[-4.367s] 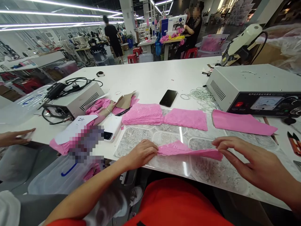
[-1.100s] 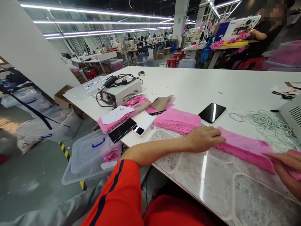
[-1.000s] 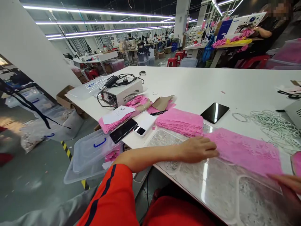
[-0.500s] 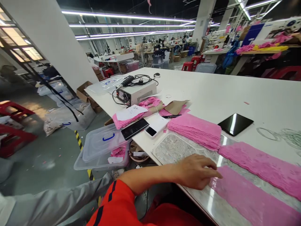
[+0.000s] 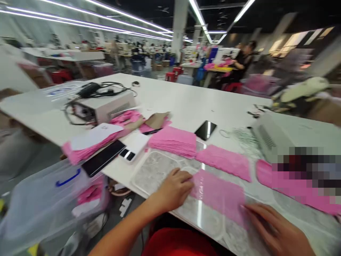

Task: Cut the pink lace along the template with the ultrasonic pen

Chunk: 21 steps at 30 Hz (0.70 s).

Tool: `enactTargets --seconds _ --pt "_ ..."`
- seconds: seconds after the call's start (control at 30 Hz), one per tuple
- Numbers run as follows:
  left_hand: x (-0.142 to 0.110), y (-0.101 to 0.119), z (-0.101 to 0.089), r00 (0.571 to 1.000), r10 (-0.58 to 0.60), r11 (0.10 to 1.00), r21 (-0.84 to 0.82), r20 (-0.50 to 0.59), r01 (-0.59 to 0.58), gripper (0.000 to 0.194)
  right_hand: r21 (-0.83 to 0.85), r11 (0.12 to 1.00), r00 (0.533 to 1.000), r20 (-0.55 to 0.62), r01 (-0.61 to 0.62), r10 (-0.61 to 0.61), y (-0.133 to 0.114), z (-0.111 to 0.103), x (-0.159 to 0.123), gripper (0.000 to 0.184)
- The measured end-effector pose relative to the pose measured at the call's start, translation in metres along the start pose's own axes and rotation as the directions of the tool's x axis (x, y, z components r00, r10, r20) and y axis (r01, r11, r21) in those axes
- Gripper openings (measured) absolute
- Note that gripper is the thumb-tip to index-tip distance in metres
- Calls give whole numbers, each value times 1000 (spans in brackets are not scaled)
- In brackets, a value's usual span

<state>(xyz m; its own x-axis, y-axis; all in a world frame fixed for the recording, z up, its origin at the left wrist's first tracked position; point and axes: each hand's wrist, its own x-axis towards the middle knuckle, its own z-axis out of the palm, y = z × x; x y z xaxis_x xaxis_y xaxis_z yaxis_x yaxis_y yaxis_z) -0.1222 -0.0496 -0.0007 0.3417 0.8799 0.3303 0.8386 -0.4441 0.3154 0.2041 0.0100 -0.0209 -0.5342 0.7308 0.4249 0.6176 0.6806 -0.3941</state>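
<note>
A thin pink fabric piece (image 5: 218, 193) lies over a clear-topped, grey patterned board (image 5: 160, 165) at the table's near edge. My left hand (image 5: 174, 188) has its fingers curled together at the left edge of the piece. At its right edge my right hand (image 5: 277, 227), somewhat blurred, pinches the corner between thumb and fingertips. Just beyond are a thick stack of pink fabric pieces (image 5: 173, 140) and a lower pink stack (image 5: 225, 160).
A white control box (image 5: 114, 106) with black cables stands back left. Phones (image 5: 102, 158), a paper-topped pink bundle (image 5: 93, 138) and a dark tablet-like device (image 5: 206, 130) lie around. Another grey box (image 5: 277, 135) and more pink fabric (image 5: 301, 192) are at right. A lidded plastic bin (image 5: 48, 202) sits below left.
The view has turned to the right. My right hand has come into view at the right edge of the pink fabric piece. My left hand stays at its left edge, fingers more curled.
</note>
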Motion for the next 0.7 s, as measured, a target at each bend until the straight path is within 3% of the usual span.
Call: enactTargets --seconds 0.07,0.17,0.37,0.53,0.7 --pt "2 -6 3 999 6 999 -53 -51 -9 19 29 998 999 -9 -51 52 -21 -8 19 15" --pt "4 -12 8 996 25 996 -81 -85 -32 19 119 980 987 20 -158 157 -42 -3 68 14" --pt "2 -9 9 992 43 998 -36 -121 -48 19 222 954 973 158 -202 169 -31 40 143 15" --pt "6 -10 6 992 40 997 -56 -123 -48 17 217 949 960 211 -230 185 -12 56 155 13" --pt "42 -19 -7 996 44 998 47 82 -48 17 228 931 943 243 -284 228 -7 53 153 20"
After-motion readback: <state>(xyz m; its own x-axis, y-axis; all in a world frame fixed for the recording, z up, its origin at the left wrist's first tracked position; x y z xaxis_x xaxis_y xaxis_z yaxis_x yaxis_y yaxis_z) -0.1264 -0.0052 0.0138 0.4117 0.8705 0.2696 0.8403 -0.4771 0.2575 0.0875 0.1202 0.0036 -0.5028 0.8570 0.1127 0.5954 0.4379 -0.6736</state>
